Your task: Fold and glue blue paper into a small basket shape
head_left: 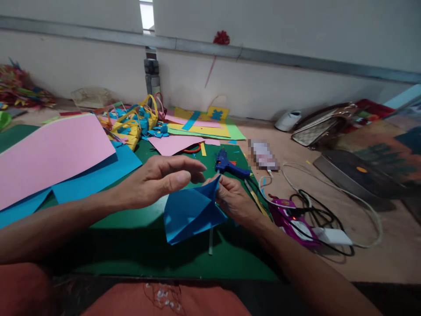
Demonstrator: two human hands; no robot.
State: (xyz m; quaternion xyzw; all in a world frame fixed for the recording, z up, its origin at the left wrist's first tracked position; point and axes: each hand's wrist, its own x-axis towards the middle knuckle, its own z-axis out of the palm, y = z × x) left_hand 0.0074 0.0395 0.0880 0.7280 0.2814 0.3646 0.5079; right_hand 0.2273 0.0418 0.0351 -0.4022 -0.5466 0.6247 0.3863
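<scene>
A folded blue paper piece (194, 213) with an open, pocket-like shape is held above the green mat (131, 254). My right hand (233, 197) pinches its right corner, fingers closed on the paper. Over the paper's upper left side hovers my left hand (161, 180), fingers stretched out and thumb apart; whether it touches the paper I cannot tell. Just beyond my right hand lies a blue glue gun (226, 164). A pale thin strip (211, 241), probably a glue stick, shows under the paper. A craft knife with a yellow handle (256, 199) lies right of my right hand.
Pink sheets (62, 145) and blue sheets (98, 175) lie at left. Yellow paper baskets (131, 131) and more coloured paper (204, 125) stand behind. At right are a phone (263, 154), a purple power strip (292, 221), tangled cables (329, 215) and a dark case (355, 173).
</scene>
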